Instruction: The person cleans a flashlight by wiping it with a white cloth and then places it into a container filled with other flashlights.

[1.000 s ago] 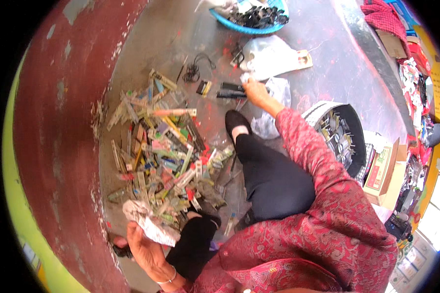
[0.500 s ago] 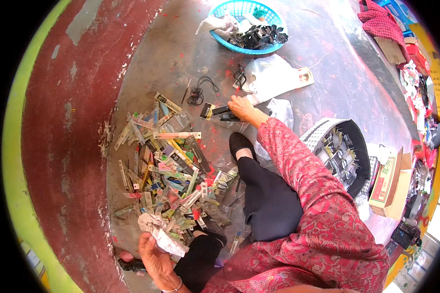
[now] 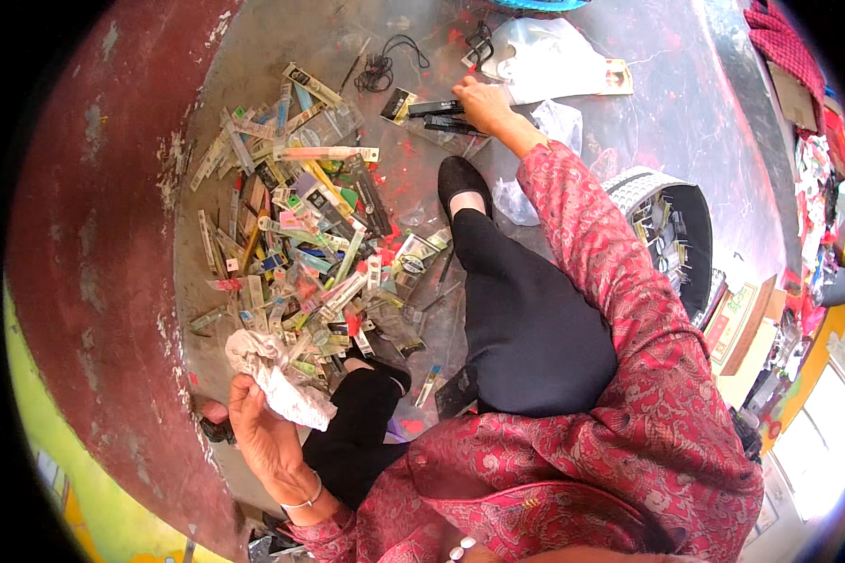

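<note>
My left hand (image 3: 268, 436) grips a crumpled whitish cloth (image 3: 286, 383) between thumb and fingers, low at the left beside a heap of small packaged items. At the far side of the floor, my right hand (image 3: 486, 105) reaches down with curled fingers beside a slim black item (image 3: 434, 109). What those fingers pinch is hidden. Further black pieces (image 3: 451, 124) and a black-and-gold card packet (image 3: 399, 105) lie close to this hand. Just beyond it rests a white plastic bag (image 3: 549, 61).
Slim packets in a loose heap (image 3: 310, 244) spread over the floor at left. A black cord (image 3: 380, 70) lies beyond them. To the right stand an open round container (image 3: 690, 220) of packaged pieces and a cardboard box (image 3: 737, 324). A blue basket (image 3: 540, 4) shows at the top edge.
The view has tilted, so the floor things sit higher and the basket is mostly out of frame. My right hand has shifted slightly right along the black item. My left hand still holds the cloth.
</note>
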